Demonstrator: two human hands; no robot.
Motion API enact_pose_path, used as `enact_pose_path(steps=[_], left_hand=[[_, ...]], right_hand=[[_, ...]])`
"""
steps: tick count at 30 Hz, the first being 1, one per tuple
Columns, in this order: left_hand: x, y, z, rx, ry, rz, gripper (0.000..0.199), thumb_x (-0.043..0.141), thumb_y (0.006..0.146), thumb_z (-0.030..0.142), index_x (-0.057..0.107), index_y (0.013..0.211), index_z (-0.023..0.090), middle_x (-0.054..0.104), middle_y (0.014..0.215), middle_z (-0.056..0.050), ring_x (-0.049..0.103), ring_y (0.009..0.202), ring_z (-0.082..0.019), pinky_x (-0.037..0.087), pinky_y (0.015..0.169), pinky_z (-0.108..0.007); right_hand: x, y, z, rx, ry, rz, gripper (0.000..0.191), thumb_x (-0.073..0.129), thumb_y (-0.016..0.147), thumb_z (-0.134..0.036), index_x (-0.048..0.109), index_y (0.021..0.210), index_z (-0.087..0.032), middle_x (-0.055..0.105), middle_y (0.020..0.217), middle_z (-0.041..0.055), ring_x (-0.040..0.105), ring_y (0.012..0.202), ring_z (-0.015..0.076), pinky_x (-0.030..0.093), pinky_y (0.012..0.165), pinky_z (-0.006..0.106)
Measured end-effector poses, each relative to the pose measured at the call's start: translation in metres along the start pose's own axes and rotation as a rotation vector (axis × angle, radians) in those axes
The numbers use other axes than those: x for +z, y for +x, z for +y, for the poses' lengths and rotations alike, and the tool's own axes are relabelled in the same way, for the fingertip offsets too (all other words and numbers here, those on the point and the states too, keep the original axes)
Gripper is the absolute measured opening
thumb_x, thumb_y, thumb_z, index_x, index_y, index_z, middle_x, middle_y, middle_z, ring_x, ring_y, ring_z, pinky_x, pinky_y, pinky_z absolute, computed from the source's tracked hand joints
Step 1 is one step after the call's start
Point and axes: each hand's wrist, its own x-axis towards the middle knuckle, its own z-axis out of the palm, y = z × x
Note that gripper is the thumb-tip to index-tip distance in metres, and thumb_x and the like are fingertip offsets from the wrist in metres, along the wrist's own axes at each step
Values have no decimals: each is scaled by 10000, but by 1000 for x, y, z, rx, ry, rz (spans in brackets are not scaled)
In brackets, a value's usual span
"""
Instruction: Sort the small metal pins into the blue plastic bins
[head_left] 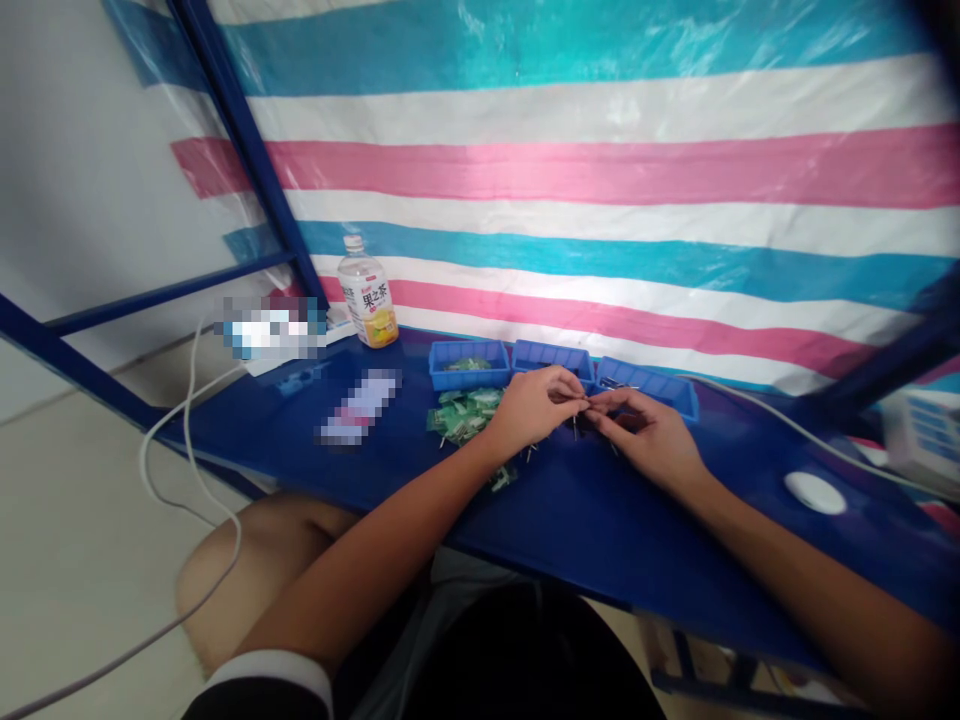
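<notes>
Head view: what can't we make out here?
- Small part at the fingertips of the left hand and right hand: too small, partly covered by fingers.
- Middle blue bin's contents: mostly behind the left hand.
- Flat item on the table: pixelated.
- Item left of the bottle: pixelated.
- Device at far right: blurred, cut off by the edge.

All head view.
</notes>
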Motion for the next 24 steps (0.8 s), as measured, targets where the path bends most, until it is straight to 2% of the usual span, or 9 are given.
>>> enact_pose_path(steps=[4, 6, 8, 11, 14, 18, 22, 24], left_hand=[[2, -1, 0, -1, -44, 2, 203, 808, 838, 126, 656, 963, 175, 816, 989, -75, 806, 918, -201, 653, 879, -348], [1, -1, 1, -11, -42, -16, 237, 823, 832, 135, 637, 973, 179, 812, 974, -73, 803, 892, -198, 649, 845, -338], [0, -1, 4, -8, -20, -22, 256, 833, 825, 137, 632, 977, 181, 811, 962, -67, 797, 875, -190, 642, 834, -331], [-3, -1, 7, 18, 50, -10, 242, 835, 815, 132, 647, 957, 187, 811, 957, -47, 781, 874, -173, 627, 851, -329], [-4, 0, 8, 37, 112, -7, 215, 843, 818, 167, 662, 931, 192, 809, 957, -36, 766, 874, -173, 619, 857, -339], [-3, 1, 4, 52, 52, -10, 208, 800, 852, 136, 649, 983, 193, 804, 999, -56, 776, 937, -186, 629, 886, -350], [-1, 1, 2, 60, -34, -40, 239, 776, 872, 107, 624, 1037, 190, 803, 1038, -81, 787, 982, -193, 639, 925, -357], [-1, 1, 3, 57, -47, -38, 257, 767, 888, 114, 623, 1089, 188, 799, 1106, -98, 791, 991, -195, 644, 921, -354]], right_hand=[[-1, -1, -4, 17, 19, -5, 358, 765, 943, -548, 749, 1148, -254, 778, 1026, 75, 754, 881, 246, 631, 744, 370], [-3, -1, -6, 1, -3, -33, 322, 729, 969, -549, 764, 1103, -258, 779, 1033, 76, 751, 882, 246, 626, 747, 371], [-3, -1, -8, -7, -21, -58, 308, 705, 985, -547, 765, 1055, -253, 777, 1033, 79, 746, 875, 244, 619, 744, 370], [-4, -1, -10, 14, -40, -55, 327, 689, 995, -543, 746, 1124, -248, 764, 969, 68, 732, 813, 233, 586, 671, 349], [-5, -1, -11, -13, -143, -73, 340, 617, 1034, -540, 756, 1103, -238, 751, 916, 67, 702, 772, 225, 541, 630, 341], [-5, 1, -10, -63, -249, -124, 349, 581, 1045, -533, 770, 1063, -240, 771, 932, 78, 698, 801, 241, 536, 675, 364], [-4, 1, -9, -80, -247, -156, 346, 588, 1034, -549, 770, 1037, -255, 782, 953, 75, 708, 836, 258, 562, 757, 398], [-4, 1, -8, -57, -215, -159, 362, 592, 1031, -573, 769, 1031, -258, 780, 948, 71, 697, 811, 249, 559, 737, 391]])
